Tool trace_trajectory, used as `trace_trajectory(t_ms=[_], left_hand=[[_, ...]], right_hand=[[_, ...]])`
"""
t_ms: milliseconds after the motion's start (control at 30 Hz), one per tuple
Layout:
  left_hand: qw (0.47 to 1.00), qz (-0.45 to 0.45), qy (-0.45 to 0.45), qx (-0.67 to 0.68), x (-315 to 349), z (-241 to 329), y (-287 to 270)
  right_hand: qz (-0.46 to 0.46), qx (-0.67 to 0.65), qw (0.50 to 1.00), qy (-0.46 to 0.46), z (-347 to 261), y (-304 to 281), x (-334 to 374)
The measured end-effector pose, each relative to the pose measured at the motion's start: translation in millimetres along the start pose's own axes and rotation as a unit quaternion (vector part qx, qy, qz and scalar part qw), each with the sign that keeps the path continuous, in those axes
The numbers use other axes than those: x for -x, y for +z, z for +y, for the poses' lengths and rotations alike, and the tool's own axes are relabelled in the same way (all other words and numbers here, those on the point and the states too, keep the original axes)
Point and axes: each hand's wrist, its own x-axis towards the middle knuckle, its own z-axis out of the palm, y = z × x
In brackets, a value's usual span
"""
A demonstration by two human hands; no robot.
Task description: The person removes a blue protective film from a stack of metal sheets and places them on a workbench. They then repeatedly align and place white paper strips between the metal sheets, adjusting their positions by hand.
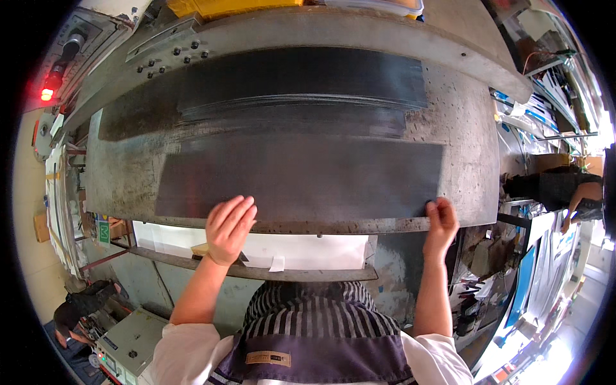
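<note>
Head view: one dark sheet (301,173); right hand (441,223) pinches its corner, left hand (229,230) overlaps its edge, grip unclear.

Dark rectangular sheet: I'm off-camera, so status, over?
Left hand on near edge; right hand at near right corner. Dark sheet over worktable. Stacked sheets beyond.

Touching one loose dark sheet (301,176) with the fingers (232,210) of one left hand (227,235) and one right hand (441,227), making two hands. Using one counter (467,186). Counting one stack of dark sheets (301,72) behind, without being able to tally the layers. Also finding at least seven black bolts (194,45), one glowing red lamp (47,94), one yellow box (231,7) and one grey cabinet (135,343). Noticing two other people, one person at right (548,187) and one person at lower left (80,307).
</note>
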Motion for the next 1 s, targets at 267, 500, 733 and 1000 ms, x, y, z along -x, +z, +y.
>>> trace_trajectory(t_ms=[267,500,733,1000], left_hand=[[0.984,-0.100,-0.097,0.106,29.9,4.6,12.4],[0.986,-0.043,-0.131,0.095,-13.6,35.0,39.1],[0.982,-0.017,-0.188,-0.025,-94.2,-47.6,86.0],[0.956,-0.216,-0.195,-0.046,-147.1,-139.5,96.8]], right_hand=[[0.060,0.275,0.942,-0.182,-8.8,27.6,-6.9],[-0.062,0.242,0.956,-0.154,-24.1,101.5,-132.7],[-0.015,0.374,0.926,-0.048,-26.5,131.2,-180.3],[-0.095,0.432,0.850,-0.284,-8.4,113.0,-195.4]])
